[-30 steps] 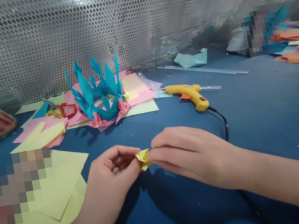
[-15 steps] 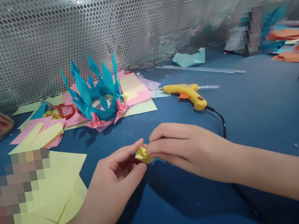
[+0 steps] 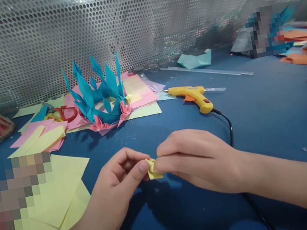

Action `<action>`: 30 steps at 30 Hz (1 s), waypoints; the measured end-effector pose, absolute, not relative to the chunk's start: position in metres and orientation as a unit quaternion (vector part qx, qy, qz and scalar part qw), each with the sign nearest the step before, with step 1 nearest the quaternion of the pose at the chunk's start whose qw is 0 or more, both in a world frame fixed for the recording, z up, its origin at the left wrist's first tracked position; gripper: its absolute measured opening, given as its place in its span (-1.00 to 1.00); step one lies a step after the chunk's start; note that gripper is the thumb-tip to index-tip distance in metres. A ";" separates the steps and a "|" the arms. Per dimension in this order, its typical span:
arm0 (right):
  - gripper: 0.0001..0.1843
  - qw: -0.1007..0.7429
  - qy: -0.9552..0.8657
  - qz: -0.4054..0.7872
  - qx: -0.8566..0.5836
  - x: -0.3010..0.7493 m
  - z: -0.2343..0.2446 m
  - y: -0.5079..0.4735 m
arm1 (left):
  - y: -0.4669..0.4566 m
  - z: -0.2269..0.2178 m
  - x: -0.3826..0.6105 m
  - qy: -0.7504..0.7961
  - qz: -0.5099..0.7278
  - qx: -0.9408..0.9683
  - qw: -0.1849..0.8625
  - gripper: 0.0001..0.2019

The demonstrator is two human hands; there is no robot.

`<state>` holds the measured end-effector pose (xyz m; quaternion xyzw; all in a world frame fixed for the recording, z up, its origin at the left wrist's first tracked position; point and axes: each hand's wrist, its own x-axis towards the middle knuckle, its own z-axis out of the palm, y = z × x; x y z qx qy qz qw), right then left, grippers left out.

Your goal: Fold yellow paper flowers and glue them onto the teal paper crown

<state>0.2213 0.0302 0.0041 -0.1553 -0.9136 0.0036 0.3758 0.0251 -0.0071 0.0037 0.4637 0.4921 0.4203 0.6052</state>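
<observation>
Blue tabletop (image 3: 276,121), perforated metal screen (image 3: 136,19) behind. Loose pale yellow paper sheets (image 3: 62,186) lie left. A spiky blue folded-paper crown with pink base petals (image 3: 97,93) stands at the back, with a yellow corded glue gun (image 3: 195,97) just right of it.

The right hand (image 3: 197,160) and left hand (image 3: 117,180) meet low over the table, both pinching the small yellow folded paper piece (image 3: 153,169) narrowly between fingertips. Since half a second ago the hands have dropped slightly, and the left thumb now covers the piece's side — less of it shows, so the fold looks pressed tighter.
</observation>
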 end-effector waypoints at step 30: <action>-0.57 0.379 -0.913 -0.021 -0.152 0.217 0.004 0.019 | -0.005 0.002 0.025 0.433 0.418 0.469 0.646 -0.58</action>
